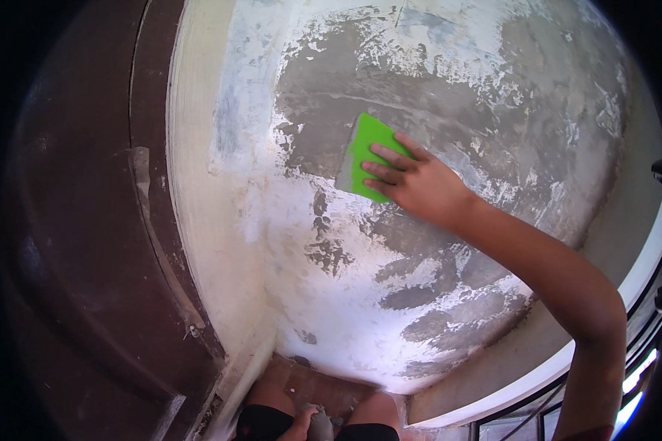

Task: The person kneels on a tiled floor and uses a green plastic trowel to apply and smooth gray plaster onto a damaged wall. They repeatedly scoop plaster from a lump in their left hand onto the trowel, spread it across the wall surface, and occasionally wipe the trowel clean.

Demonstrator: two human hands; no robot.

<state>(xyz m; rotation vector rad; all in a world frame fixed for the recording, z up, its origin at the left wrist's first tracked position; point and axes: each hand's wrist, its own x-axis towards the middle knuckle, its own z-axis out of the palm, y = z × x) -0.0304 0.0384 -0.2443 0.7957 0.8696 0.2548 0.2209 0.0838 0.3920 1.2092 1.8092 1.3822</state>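
Green spreader (366, 141) juts beyond the right hand's (432, 185) splayed fingertips, grasped against the patchy wall (434, 95) behind them, elbow bent; far below those fingers, the left hand (299, 426) meets a grey lump (321, 425), grip unclear.

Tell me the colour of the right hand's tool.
The tool is green, its left edge grey; head view.

Glare whitens the lower part of the wall (419, 242); the brown door (73, 213) is dim; fisheye edges curve into black.
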